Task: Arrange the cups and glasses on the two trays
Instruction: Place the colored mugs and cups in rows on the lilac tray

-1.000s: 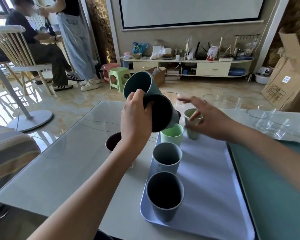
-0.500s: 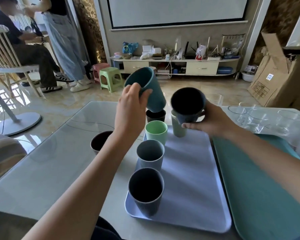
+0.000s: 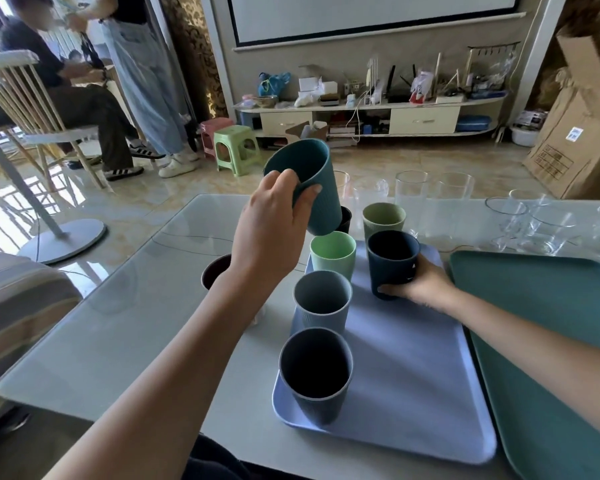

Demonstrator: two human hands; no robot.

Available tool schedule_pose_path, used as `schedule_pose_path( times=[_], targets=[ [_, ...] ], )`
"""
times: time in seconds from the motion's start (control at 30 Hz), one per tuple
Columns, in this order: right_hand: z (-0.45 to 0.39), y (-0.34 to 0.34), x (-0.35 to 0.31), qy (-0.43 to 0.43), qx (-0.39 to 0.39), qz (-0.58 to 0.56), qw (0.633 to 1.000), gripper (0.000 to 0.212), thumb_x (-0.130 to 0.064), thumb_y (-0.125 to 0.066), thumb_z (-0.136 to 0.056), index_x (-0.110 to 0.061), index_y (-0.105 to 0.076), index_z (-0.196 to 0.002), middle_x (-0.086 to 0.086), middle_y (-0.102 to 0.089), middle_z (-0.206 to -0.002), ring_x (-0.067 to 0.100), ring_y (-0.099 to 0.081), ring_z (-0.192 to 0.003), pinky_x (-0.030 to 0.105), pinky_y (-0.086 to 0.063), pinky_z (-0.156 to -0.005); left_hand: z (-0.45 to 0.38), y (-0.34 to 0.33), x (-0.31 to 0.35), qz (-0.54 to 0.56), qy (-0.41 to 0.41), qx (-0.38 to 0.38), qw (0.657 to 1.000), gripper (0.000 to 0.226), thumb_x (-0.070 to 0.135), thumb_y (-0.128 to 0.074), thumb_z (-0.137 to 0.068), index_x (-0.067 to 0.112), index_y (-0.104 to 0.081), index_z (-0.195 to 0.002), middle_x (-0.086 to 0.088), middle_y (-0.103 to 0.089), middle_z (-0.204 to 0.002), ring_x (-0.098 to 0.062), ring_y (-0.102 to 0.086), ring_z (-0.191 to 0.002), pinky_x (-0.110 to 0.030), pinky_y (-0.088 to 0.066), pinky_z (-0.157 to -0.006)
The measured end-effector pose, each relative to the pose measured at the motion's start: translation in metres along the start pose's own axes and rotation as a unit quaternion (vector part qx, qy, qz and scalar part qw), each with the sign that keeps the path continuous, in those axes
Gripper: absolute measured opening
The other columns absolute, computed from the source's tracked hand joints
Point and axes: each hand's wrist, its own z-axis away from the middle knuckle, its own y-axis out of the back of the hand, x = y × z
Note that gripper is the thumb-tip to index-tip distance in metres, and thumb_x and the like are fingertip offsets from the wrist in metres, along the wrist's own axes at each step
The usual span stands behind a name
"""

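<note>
A lavender tray [image 3: 406, 382] carries a column of cups on its left side: a dark grey cup [image 3: 315, 374] nearest, a grey-blue cup [image 3: 323, 303], then a light green cup [image 3: 333, 256]. My right hand [image 3: 418, 287] grips a navy cup [image 3: 392, 261] that stands on the tray beside the light green one. My left hand [image 3: 274, 226] holds a teal cup [image 3: 305, 188] tilted in the air above the tray's far left corner. An olive cup [image 3: 383, 220] and a black cup [image 3: 345, 218] stand behind. The teal tray [image 3: 551, 327] lies to the right.
Several clear glasses [image 3: 411, 195] stand along the table's far edge, more at the far right [image 3: 548, 226]. A dark brown cup [image 3: 215, 275] sits on the table left of the tray, partly behind my left arm. People, a chair and stools are beyond the table.
My right hand took the navy cup from the teal one and lowered it onto the lavender tray beside the light green cup. My left hand keeps the teal cup raised.
</note>
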Motion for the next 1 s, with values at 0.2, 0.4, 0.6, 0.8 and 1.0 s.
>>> schedule_pose_path(
  times=[0.2,0.4,0.6,0.8,1.0],
  targets=[
    [0.003,0.017,-0.016,-0.111,-0.082,0.020,0.990,0.095,-0.009,-0.083,-0.067,-0.005,-0.025,-0.142,0.020,-0.054,-0.122,0.031,-0.057,-0.103,0.039,-0.050,-0.084,0.003,0.003,-0.009,-0.019,-0.019,-0.014,1.000,0.023,0.027,-0.047,-0.096,0.011,-0.041,-0.079,-0.008,-0.054,-0.087,-0.022,-0.047,-0.070,-0.030,-0.039,-0.060],
    [0.044,0.058,-0.071,0.051,0.069,0.106,0.991,0.066,-0.013,-0.071,-0.078,-0.019,-0.036,-0.134,0.010,-0.063,-0.103,0.026,-0.062,-0.078,0.033,-0.051,-0.067,0.006,0.006,0.002,-0.009,-0.040,-0.021,0.999,0.026,0.028,-0.048,-0.095,0.006,-0.046,-0.081,-0.008,-0.054,-0.085,-0.025,-0.048,-0.067,-0.036,-0.042,-0.057],
    [0.092,0.063,-0.108,0.289,0.042,0.052,0.955,0.089,-0.015,-0.074,-0.080,-0.055,-0.019,-0.138,-0.013,-0.045,-0.125,0.009,-0.064,-0.081,0.010,-0.047,-0.066,0.019,0.002,0.027,0.003,-0.106,-0.088,0.990,0.023,0.030,-0.049,-0.095,0.015,-0.039,-0.079,0.003,-0.042,-0.083,-0.014,-0.037,-0.070,-0.028,-0.033,-0.060],
    [0.098,0.065,-0.101,0.295,0.048,0.130,0.945,0.022,-0.028,-0.076,-0.075,-0.022,-0.062,-0.091,0.000,-0.065,-0.091,0.019,-0.063,-0.077,0.042,-0.053,-0.071,0.027,-0.002,0.035,0.061,-0.139,-0.193,0.969,0.022,0.024,-0.056,-0.091,0.007,-0.053,-0.106,-0.005,-0.047,-0.113,-0.017,-0.051,-0.079,-0.039,-0.051,-0.073],
    [0.082,0.088,-0.080,0.184,0.009,0.173,0.967,0.025,-0.033,-0.084,-0.063,-0.024,-0.062,-0.068,-0.032,-0.061,-0.067,0.005,-0.058,-0.064,0.024,-0.037,-0.055,0.013,0.011,0.004,0.017,-0.038,-0.167,0.985,0.023,0.022,-0.054,-0.092,0.018,-0.050,-0.113,0.000,-0.050,-0.125,-0.014,-0.061,-0.084,-0.038,-0.056,-0.071]
  ],
)
